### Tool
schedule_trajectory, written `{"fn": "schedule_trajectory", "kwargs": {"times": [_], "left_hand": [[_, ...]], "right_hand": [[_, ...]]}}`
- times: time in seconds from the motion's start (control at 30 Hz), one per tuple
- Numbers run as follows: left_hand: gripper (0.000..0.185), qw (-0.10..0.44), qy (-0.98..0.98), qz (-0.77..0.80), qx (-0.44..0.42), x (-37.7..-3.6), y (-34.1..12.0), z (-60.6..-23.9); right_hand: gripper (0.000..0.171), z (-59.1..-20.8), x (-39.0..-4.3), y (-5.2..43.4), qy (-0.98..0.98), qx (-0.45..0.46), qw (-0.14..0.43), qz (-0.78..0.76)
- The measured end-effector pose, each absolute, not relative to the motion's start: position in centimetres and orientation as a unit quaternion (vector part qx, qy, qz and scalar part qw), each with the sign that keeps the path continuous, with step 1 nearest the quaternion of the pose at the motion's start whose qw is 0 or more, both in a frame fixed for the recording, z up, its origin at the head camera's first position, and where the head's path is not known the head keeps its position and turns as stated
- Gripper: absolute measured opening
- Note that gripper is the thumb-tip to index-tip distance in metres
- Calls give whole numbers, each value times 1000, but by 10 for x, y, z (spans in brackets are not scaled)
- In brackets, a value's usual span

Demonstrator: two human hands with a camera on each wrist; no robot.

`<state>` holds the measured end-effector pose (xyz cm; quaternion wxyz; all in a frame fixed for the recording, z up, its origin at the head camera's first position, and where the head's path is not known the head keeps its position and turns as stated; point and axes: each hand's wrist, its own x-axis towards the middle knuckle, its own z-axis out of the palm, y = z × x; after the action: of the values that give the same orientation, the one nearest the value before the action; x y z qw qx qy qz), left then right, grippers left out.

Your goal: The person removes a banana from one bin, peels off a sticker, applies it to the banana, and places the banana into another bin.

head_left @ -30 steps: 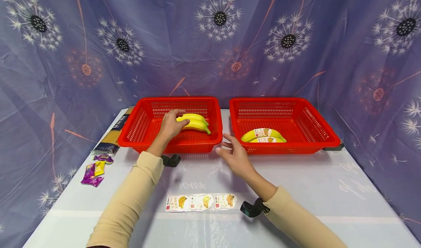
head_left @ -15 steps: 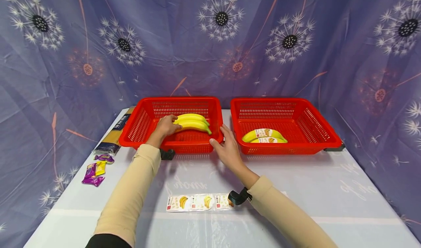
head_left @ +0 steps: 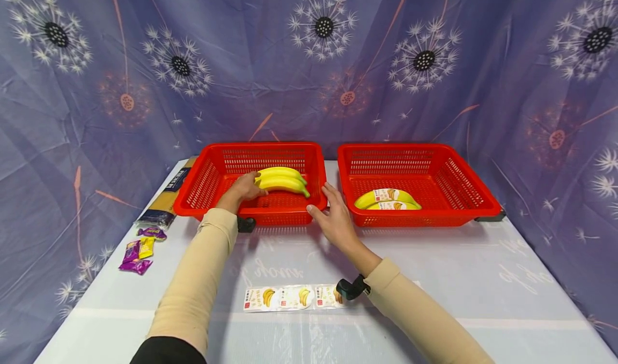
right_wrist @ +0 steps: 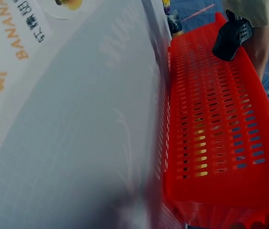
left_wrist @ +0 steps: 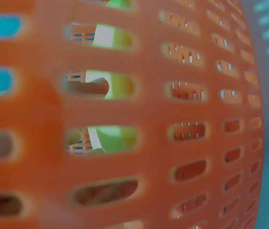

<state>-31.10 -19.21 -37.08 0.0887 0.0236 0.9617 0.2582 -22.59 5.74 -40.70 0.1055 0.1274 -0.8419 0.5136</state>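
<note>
Inside the left red basket (head_left: pixel 285 213), my left hand (head_left: pixel 245 188) grips the left end of the near banana (head_left: pixel 285 185), thumb in front and fingers behind. A second banana (head_left: pixel 281 171) lies against it at the back. Through the basket's slots in the left wrist view, part of a banana (left_wrist: pixel 115 138) shows yellow-green, blurred. My right hand (head_left: pixel 335 219) rests at the front right corner of the same basket, its thumb before the front wall and its fingers along the right side. What its fingertips touch is partly hidden.
In the right red basket (head_left: pixel 425 212) lie two bananas (head_left: pixel 386 196) with labels. A strip of banana stickers (head_left: pixel 280 298) lies on the table near the front. Wrapped candies (head_left: pixel 137 251) and a flat packet (head_left: pixel 166 203) sit at the left.
My left hand has come down from above the bananas to their left end and closed on the near one. My right hand has moved left from between the baskets to the left basket's corner.
</note>
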Motion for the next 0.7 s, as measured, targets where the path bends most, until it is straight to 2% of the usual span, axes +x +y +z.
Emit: {"fn": "schedule_trajectory", "kwargs": {"times": [0.2, 0.47, 0.7], "left_hand": [[69, 80, 969, 232, 22, -310, -192, -371], [51, 31, 986, 155, 61, -305, -191, -371], [46, 5, 982, 175, 71, -301, -195, -362]], "right_hand": [[67, -407, -226, 59, -853, 132, 114, 493], [66, -405, -226, 61, -860, 130, 105, 483], [66, -404, -226, 60, -859, 135, 110, 481]]}}
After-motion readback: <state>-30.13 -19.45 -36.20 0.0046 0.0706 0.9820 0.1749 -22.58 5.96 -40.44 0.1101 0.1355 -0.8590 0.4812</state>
